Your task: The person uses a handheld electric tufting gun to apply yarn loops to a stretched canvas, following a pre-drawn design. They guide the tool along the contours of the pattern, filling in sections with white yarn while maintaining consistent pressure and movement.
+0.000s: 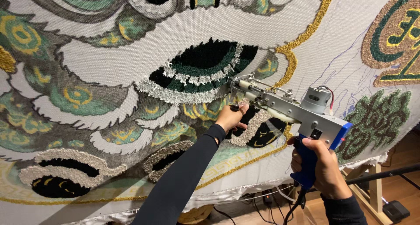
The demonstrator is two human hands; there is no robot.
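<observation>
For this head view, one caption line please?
Right hand grips tufting gun against patterned cloth; left hand steadies its front.

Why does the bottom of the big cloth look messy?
The cloth's bottom edge is frayed and wavy, and cables lie tangled on the floor below. Otherwise nothing looks odd: both hands hold the tufting gun against it.

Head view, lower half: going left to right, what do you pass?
Black tufted oval → black sleeve → left hand → tufting gun → right hand on the blue grip → wooden frame leg.
</observation>
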